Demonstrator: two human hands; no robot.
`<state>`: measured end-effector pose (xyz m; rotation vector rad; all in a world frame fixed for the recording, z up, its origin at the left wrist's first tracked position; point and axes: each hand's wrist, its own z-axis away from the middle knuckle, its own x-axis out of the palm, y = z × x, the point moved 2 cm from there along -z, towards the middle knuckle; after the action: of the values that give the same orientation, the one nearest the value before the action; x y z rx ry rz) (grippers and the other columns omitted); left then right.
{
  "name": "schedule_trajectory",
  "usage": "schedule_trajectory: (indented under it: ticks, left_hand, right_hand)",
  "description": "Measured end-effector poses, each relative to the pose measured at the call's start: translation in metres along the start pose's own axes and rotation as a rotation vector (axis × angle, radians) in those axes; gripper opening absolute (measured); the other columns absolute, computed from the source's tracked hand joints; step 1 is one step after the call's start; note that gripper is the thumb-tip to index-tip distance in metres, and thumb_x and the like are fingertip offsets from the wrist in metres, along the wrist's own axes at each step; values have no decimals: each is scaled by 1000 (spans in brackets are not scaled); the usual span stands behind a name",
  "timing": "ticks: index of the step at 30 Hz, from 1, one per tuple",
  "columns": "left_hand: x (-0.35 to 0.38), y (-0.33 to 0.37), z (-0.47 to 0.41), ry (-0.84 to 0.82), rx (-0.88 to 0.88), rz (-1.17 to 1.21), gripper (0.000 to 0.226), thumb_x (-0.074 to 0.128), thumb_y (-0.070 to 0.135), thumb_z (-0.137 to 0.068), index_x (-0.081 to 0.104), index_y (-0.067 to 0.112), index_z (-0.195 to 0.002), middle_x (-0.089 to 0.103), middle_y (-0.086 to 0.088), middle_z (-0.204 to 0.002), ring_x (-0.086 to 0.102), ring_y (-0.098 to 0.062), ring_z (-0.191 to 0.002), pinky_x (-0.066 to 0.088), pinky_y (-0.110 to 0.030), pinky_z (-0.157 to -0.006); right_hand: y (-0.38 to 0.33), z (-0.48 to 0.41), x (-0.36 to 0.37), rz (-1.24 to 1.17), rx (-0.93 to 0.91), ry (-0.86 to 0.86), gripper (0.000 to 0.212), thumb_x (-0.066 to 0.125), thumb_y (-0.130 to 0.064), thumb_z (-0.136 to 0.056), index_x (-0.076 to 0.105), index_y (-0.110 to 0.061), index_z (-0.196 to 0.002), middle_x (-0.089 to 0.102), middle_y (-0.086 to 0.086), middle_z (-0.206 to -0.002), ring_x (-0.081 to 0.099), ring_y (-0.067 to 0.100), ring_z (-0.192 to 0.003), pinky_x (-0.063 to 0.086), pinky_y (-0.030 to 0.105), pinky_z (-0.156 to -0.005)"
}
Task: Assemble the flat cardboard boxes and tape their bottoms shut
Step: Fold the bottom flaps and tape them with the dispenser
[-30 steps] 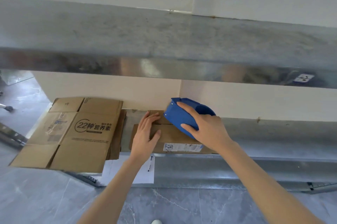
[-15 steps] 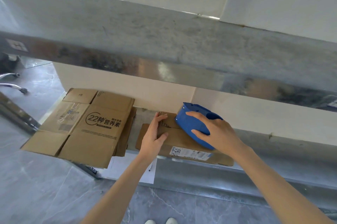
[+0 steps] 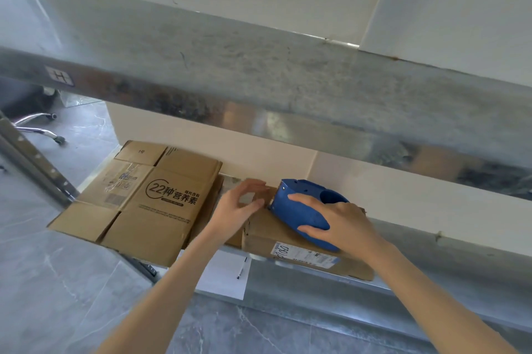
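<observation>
1. Cardboard, brown: one small box (image 3: pixel 288 235) lies flat-side-up on the lower shelf (image 3: pixel 316 284) of a metal rack, right of centre. One white printed label (image 3: pixel 305 255) sits on its near face.
2. One blue tape dispenser (image 3: pixel 299 209) sits on top of this box, its nose pointing left.
3. Right hand (image 3: pixel 342 221): clasped over the dispenser from above, fingers curled across its blue shell, thumb on the near side.
4. Left hand (image 3: pixel 233 212): laid on the box's left end, fingers lightly bent and spread, pressing the cardboard, thumb tip just beside the dispenser's nose. It grips nothing that I can make out; motion blur here.
5. One stack of flat boxes (image 3: pixel 149 204) lies on the same shelf to the left, near the small box. The top one carries dark print beginning "22". Edges of more cardboard show beneath on its right side; count of those not readable.
6. One white sheet (image 3: pixel 221 276) hangs over the shelf's near edge, between the two arms, with one pen (image 3: pixel 241 267) on it.
7. One upper shelf (image 3: pixel 259 71), grey metal, spans the view above.
8. One chrome chair base (image 3: pixel 37 126) stands on the grey floor (image 3: pixel 57 281), far left.
</observation>
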<state>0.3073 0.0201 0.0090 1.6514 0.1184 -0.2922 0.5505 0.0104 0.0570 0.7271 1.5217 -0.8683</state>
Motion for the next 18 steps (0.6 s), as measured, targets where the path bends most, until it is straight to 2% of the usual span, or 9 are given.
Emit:
schedule_trajectory:
  ticks: [2,5,7,10,13,16,18]
  left_hand:
    - [-5,9,-11,-2,6,-52,29,66,10,-93,64,18,-121,71,12,-114,61,-3,-113,47,-36,-101]
    - [-1,21,-22,-91,-12,-36,29,63,7,-95,64,16,-123,71,6,-115,64,-5,-111,48,-33,-102]
    - [4,24,-25,-143,-13,-20,31,58,-1,-95,64,11,-123,70,0,-116,65,-11,-111,50,-30,-99]
    - [9,26,-26,-170,-12,7,41,47,-16,-93,62,4,-126,67,-8,-123,64,-18,-114,51,-29,-98]
    - [10,27,-27,-166,-18,-14,47,44,-18,-90,61,7,-127,66,-5,-125,64,-15,-112,52,-27,-96]
    - [11,27,-27,-143,-2,-70,45,48,-16,-88,65,11,-120,69,-2,-114,65,-8,-104,51,-20,-90]
    - [13,25,-27,-118,-1,-88,39,48,-16,-86,69,10,-106,71,-1,-101,65,-3,-93,50,-16,-84]
  right_hand:
    - [1,0,1,-2,-2,3,66,46,-65,-92,4,-65,-142,39,-8,-52,39,6,-43,46,25,-48]
    - [1,2,1,-13,-6,14,65,44,-66,-92,1,-68,-141,45,-5,-54,43,7,-45,48,26,-50]
    - [-2,5,-3,-1,-7,38,67,46,-64,-91,4,-66,-143,37,-7,-49,36,6,-40,37,17,-43]
    - [-6,7,-8,-22,-20,5,66,55,-59,-89,26,-51,-147,19,-12,-47,18,1,-34,15,9,-36]
    - [-8,8,-9,-59,-69,-4,69,66,-53,-87,32,-48,-147,13,-17,-50,15,0,-35,11,10,-36]
    - [-10,8,-11,-55,-74,1,68,67,-52,-87,33,-47,-146,13,-16,-50,13,-2,-35,10,9,-37]
    - [-10,9,-12,-42,-80,5,67,68,-51,-87,35,-46,-145,16,-15,-50,13,-1,-35,10,10,-36]
